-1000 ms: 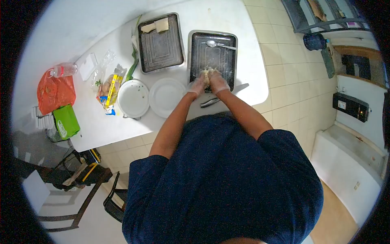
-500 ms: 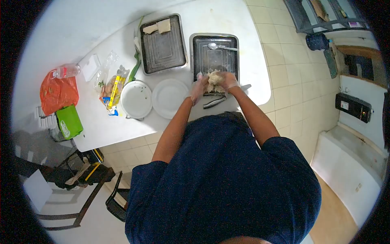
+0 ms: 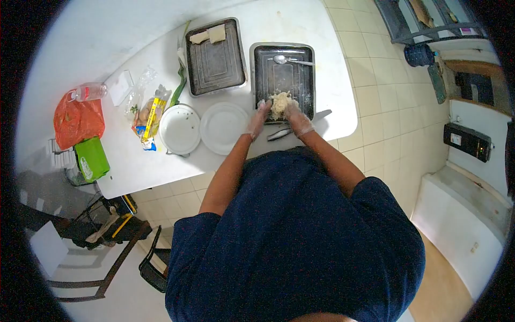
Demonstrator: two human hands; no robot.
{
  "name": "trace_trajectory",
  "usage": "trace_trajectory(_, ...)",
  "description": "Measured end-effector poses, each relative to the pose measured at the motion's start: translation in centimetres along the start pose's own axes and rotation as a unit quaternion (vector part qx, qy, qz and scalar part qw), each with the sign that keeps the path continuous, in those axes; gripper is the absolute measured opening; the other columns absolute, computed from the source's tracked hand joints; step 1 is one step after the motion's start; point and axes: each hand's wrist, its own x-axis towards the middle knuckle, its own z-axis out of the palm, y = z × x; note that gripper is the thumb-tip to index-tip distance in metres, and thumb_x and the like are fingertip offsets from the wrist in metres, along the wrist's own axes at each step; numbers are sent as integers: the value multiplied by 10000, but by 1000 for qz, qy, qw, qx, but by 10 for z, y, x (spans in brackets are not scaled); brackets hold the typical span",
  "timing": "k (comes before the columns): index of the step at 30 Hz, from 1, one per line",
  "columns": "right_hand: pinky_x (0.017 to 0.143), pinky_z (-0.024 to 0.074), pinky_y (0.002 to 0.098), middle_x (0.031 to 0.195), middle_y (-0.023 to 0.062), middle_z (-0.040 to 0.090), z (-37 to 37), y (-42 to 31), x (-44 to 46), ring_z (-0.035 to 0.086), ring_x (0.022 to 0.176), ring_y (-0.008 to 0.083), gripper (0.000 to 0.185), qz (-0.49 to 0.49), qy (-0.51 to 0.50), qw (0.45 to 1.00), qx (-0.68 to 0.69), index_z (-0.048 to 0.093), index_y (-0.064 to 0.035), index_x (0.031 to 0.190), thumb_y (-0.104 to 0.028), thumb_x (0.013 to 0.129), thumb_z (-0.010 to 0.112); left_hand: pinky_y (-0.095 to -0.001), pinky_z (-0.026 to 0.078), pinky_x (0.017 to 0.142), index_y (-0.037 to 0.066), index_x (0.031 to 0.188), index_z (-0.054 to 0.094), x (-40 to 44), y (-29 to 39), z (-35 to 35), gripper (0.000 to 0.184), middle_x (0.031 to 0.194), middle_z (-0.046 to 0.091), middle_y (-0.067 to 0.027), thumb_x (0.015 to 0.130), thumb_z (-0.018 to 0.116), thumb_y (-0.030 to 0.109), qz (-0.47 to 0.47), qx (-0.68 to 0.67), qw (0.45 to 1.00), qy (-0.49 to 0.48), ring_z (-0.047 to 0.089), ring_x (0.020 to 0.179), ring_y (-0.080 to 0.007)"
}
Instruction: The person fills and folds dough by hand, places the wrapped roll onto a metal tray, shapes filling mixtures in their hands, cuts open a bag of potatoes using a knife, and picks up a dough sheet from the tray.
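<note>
A pale, crumbly dough-like clump (image 3: 280,104) lies at the near end of the right-hand metal tray (image 3: 256,70). My left hand (image 3: 259,117), in a clear plastic glove, presses against the clump's left side. From the right, my right hand (image 3: 298,117), also gloved, cups it with bent fingers. Parts of both sets of fingers are hidden by the food. A spoon (image 3: 281,59) rests across the tray's far end. Between my wrists, at the table edge, sits a dark and silvery object (image 3: 279,134), perhaps a knife handle, partly covered.
Left of the tray are a second tray (image 3: 216,75) with flat pale pieces (image 3: 216,34), two white plates (image 3: 222,129) (image 3: 179,130), and a green leek-like stalk (image 3: 180,86). Farther left lie a yellow packet (image 3: 152,119), a red bag (image 3: 78,121), a bottle (image 3: 90,92) and a green pack (image 3: 92,161).
The clump has gone from being raised and squeezed between my hands to lying lower and looser in the tray. My right hand has shifted slightly left and down.
</note>
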Motion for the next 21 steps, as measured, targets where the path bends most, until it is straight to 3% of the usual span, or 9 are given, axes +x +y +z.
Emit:
trace_trajectory(5, 811, 542, 489, 1070, 271, 656, -22, 1, 8, 644, 1038, 418, 229, 20, -74, 997, -14, 640, 23, 1075, -58, 892, 527, -388, 109, 1234, 7, 1562, 270, -14, 23, 16, 919, 1626, 266, -165, 988, 243, 724, -40, 28, 999, 4, 194, 1522, -275)
trace_trajectory(7, 810, 545, 487, 973, 273, 681, -29, 14, 19, 672, 959, 415, 202, 29, -144, 989, -8, 675, 24, 1000, -83, 892, 542, -386, 104, 1234, 5, 1549, 305, -2, -11, 4, 906, 1624, 270, -161, 991, 251, 717, 15, 65, 998, 8, 194, 1521, -273)
trace_trajectory(8, 806, 551, 481, 888, 272, 684, -54, 1, 18, 688, 857, 412, 194, 86, -77, 992, 53, 694, 22, 933, -132, 891, 582, -384, 101, 1235, 4, 1543, 322, 4, -24, -2, 900, 1623, 272, -159, 993, 255, 713, 42, 83, 996, 14, 194, 1521, -272)
trace_trajectory(11, 835, 549, 469, 952, 269, 690, -67, 3, 12, 683, 908, 408, 242, 178, -73, 976, 102, 685, 5, 1028, -179, 876, 646, -385, 169, 1219, -2, 1483, 438, 2, -20, -1, 857, 1584, 354, -171, 1007, 262, 689, 52, 102, 993, 32, 270, 1495, -287)
trace_trajectory(14, 908, 531, 464, 1058, 235, 686, -58, -2, 8, 666, 1003, 398, 503, 222, -66, 969, 85, 657, -7, 1138, -330, 776, 788, -382, 258, 1182, -5, 1414, 530, -4, -11, 19, 800, 1513, 463, -177, 1023, 290, 650, 38, -13, 995, 92, 383, 1433, -304)
trace_trajectory(15, 927, 526, 463, 1089, 223, 682, -54, -7, 9, 661, 1029, 391, 581, 239, -49, 965, 92, 658, -6, 1147, -388, 744, 828, -384, 226, 1198, 17, 1458, 473, -2, -12, 15, 794, 1537, 430, -156, 1026, 266, 650, 36, 9, 997, 70, 352, 1450, -290)
trace_trajectory(17, 950, 514, 461, 1107, 258, 656, -45, -18, 11, 650, 1077, 375, 470, 240, -55, 968, 40, 625, 34, 1147, -293, 832, 744, -387, 161, 1229, 59, 1544, 357, 0, -14, 3, 794, 1586, 363, -113, 1031, 220, 648, 27, 56, 998, 27, 290, 1482, -262)
trace_trajectory(19, 923, 528, 456, 1086, 260, 660, -9, -11, 11, 664, 1056, 364, 347, 191, -22, 978, -76, 635, 27, 1116, -221, 878, 682, -380, 173, 1226, 26, 1530, 367, -5, -5, 4, 792, 1574, 382, -118, 1040, 220, 630, 18, 92, 995, 46, 312, 1472, -258)
trace_trajectory(21, 896, 530, 468, 1120, 262, 639, 3, -7, 12, 648, 1033, 410, 357, 209, -32, 976, -48, 619, 10, 1153, -127, 826, 666, -377, 180, 1225, 1, 1520, 372, -8, 1, 9, 794, 1568, 390, -124, 1045, 221, 619, 19, 77, 995, 54, 325, 1465, -255)
